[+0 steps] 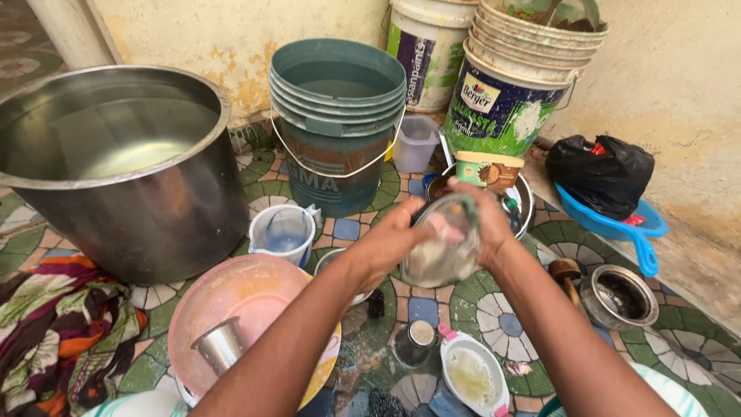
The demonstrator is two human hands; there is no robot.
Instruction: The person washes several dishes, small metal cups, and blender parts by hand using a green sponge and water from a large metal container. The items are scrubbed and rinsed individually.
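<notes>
Both hands gripping soapy steel bowl (444, 243) mid-air over floor: left hand (394, 235) on rim, right hand (482, 220) wrapped round it. Scrub underway; pink plate (247, 297), small cup (218, 345), oval dish (472, 376) look unwashed imo.

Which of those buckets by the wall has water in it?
The dark green bucket in the middle, a stack of like ones; water shows inside it. The white stack on the right holds dark scraps instead, and the white bucket behind shows no inside.

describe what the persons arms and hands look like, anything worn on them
Both forearms are bare from the bottom edge of the picture up to the left hand and right hand. No sleeves, gloves, watch or bangles show. Any rings on the fingers cannot be made out.
</notes>
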